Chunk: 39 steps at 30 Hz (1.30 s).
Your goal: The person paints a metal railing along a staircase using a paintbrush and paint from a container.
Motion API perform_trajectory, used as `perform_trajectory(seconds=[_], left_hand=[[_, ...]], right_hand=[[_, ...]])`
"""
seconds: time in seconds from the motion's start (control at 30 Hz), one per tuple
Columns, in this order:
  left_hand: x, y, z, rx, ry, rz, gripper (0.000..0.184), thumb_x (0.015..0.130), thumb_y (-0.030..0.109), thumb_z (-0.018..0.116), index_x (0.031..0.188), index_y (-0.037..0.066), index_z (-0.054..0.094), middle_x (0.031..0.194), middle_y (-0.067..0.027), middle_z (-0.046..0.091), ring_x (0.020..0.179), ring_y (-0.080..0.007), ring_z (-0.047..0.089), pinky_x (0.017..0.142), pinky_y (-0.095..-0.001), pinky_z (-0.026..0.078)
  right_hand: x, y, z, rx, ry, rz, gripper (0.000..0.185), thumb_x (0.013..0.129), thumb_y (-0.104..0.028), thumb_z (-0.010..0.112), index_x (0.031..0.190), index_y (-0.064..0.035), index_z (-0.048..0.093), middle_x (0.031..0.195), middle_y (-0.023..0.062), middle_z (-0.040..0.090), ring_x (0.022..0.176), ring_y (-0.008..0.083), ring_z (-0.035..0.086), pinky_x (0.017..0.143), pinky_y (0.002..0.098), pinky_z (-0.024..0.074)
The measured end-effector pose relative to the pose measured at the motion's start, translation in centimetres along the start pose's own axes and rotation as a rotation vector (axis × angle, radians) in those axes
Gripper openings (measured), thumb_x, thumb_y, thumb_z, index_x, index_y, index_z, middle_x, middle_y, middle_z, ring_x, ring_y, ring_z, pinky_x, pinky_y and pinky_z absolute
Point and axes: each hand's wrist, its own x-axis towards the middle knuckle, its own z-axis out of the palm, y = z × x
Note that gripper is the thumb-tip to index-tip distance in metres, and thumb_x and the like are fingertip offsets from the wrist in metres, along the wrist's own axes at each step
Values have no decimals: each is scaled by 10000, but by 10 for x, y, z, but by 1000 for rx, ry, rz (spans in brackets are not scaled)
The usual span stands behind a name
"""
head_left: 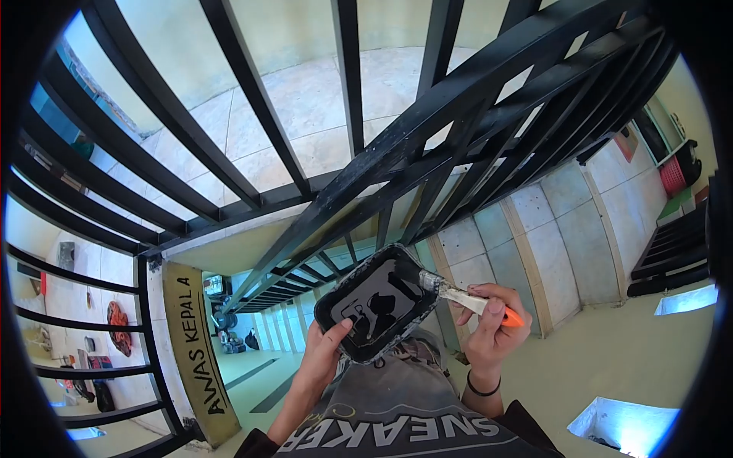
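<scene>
A black tray point(334, 294) with dark, glossy paint in it is held in front of my body. My left hand point(324, 355) grips its near left side, with the thumb over the rim. In my right hand point(492, 324) is a paintbrush point(464, 298) with a pale, paint-stained handle and an orange end. The brush's dark bristles rest at the tray's right edge. Just beyond the tray, black metal railings point(389, 145) run diagonally upward to the right.
Tiled stairs point(527, 252) descend behind the railing on the right. A beam point(197, 359) lettered "AWAS KEPALA" stands at the lower left. Beyond the left bars, a red-orange item point(119, 328) lies on the tiled floor. A pink basket point(673, 177) is at the far right.
</scene>
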Motion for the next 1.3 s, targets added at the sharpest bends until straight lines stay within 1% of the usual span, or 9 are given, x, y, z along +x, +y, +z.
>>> perform_trajectory(seconds=[0.2, 0.3, 0.57, 0.8, 1.03, 1.13, 1.17, 1.23, 1.3], left_hand=[[-2, -2, -3, 88, -6, -27, 607, 906, 157, 689, 1433, -32, 455, 1344, -138, 595, 1211, -220, 581, 1037, -357, 468], [4, -16, -10, 92, -24, -21, 565, 929, 169, 699, 1410, -22, 473, 1292, -92, 609, 1191, -174, 559, 1043, -324, 433], [6, -15, -5, 24, -7, -31, 519, 939, 157, 707, 1382, -1, 488, 1257, -59, 601, 1178, -142, 536, 1036, -300, 417], [20, -27, -10, 82, 47, -42, 570, 923, 130, 706, 1422, -20, 474, 1302, -91, 605, 1213, -179, 548, 1055, -328, 420], [44, -16, 18, 145, -23, -191, 734, 838, 180, 733, 1476, -1, 418, 1387, -140, 571, 1276, -278, 564, 1080, -416, 465], [53, -12, 23, 226, -61, -166, 745, 823, 196, 733, 1475, 6, 426, 1388, -147, 576, 1264, -296, 583, 1076, -433, 478], [56, -10, 27, 248, -68, -188, 742, 822, 197, 731, 1473, 7, 429, 1385, -147, 579, 1260, -295, 587, 1075, -435, 479], [64, -10, 31, 298, -89, -226, 736, 817, 206, 733, 1461, 4, 438, 1357, -144, 600, 1233, -292, 607, 1070, -436, 486], [75, -11, 35, 325, -132, -327, 766, 822, 152, 742, 1486, 2, 392, 1404, -145, 553, 1293, -302, 551, 1111, -442, 438]], right_hand=[[-6, 6, -6, 2, 119, 56, 412, 1073, -285, 471, 984, 95, 603, 792, 191, 666, 526, 204, 644, 449, 259, 492], [-2, 11, -7, 62, 186, 93, 439, 1081, -320, 453, 971, 89, 571, 751, 180, 614, 488, 203, 602, 417, 266, 474], [26, 14, 13, 76, 23, 49, 433, 1083, -311, 441, 969, 90, 558, 747, 170, 600, 464, 198, 582, 425, 263, 468], [26, 20, -1, -7, -7, -7, 470, 1068, -329, 480, 912, 98, 597, 703, 167, 638, 483, 181, 611, 450, 258, 455], [20, 17, -34, 67, 189, 212, 335, 1028, -201, 535, 872, 49, 694, 698, 98, 689, 531, 146, 634, 491, 253, 465], [23, 16, -36, 58, 228, 158, 242, 965, -129, 569, 858, 40, 705, 708, 110, 706, 543, 154, 649, 512, 274, 495], [22, 15, -37, 66, 235, 169, 163, 895, -81, 605, 852, 31, 715, 724, 123, 711, 549, 183, 660, 526, 293, 512], [19, 25, -42, 30, 241, 19, 140, 880, -78, 622, 860, 24, 716, 707, 111, 702, 537, 201, 653, 521, 292, 509], [9, 35, -48, -1, 275, -75, 128, 872, -109, 667, 869, 7, 721, 677, 83, 684, 516, 208, 636, 499, 288, 487]])
